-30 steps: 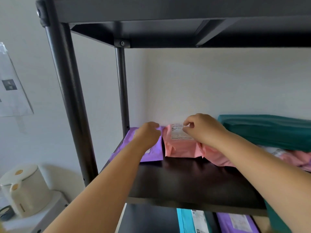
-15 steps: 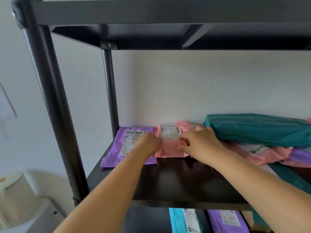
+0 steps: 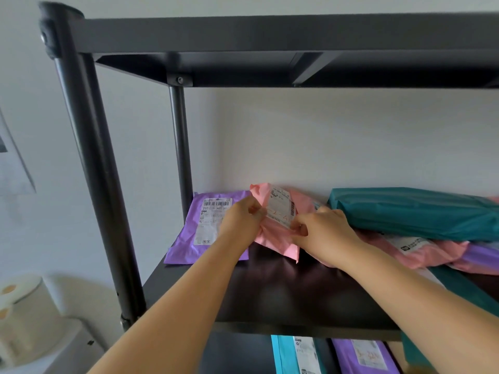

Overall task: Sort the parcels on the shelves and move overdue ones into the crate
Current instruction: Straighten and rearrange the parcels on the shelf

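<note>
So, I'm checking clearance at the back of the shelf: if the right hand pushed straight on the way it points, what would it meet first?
The pink parcel that the right hand is pinching; behind it, probably the white wall, though depth is unclear.

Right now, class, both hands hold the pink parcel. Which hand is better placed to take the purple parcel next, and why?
Left, probably: the left hand overlaps the purple parcel while pinching the pink parcel; the right hand grips its far side.
</note>
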Demonstrator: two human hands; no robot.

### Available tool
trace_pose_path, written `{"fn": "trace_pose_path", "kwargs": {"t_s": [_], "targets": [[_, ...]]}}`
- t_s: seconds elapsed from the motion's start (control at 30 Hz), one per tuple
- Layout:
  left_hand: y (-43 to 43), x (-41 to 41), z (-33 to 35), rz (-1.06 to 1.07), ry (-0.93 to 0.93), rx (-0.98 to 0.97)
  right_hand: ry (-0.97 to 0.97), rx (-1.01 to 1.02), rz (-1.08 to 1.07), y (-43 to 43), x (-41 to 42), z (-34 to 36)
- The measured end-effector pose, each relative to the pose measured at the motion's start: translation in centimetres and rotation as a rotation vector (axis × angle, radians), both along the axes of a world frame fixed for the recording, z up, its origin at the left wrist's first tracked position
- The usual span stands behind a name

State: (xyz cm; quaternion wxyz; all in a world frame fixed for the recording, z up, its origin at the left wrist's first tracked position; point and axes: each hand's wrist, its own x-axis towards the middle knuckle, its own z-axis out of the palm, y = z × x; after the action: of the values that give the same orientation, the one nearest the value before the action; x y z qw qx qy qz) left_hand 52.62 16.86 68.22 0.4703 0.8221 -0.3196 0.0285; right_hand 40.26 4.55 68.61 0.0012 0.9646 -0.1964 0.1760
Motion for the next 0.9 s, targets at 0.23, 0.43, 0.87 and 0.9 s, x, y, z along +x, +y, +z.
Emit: {"fn": "trace_pose_path", "kwargs": {"t_s": [0.23, 0.43, 0.87, 0.9], "targets": [[0.3, 0.0, 0.1, 0.009, 0.058, -0.133, -0.061, 0.037, 0.011, 0.4, -0.1, 0.4], [1.8, -0.6, 2.0, 0.077, 0.113, -0.347, -0.360, 0.397, 0.088, 0.5, 0.9, 1.3], [4.6, -1.2, 3.1, -0.144, 0.477, -0.635, -0.602, 1.511, 0.365, 1.6, 2.6, 2.8], [4.6, -1.1, 2.9, -0.164, 0.497, -0.614, -0.608, 1.518, 0.369, 1.7, 2.6, 2.7]]}}
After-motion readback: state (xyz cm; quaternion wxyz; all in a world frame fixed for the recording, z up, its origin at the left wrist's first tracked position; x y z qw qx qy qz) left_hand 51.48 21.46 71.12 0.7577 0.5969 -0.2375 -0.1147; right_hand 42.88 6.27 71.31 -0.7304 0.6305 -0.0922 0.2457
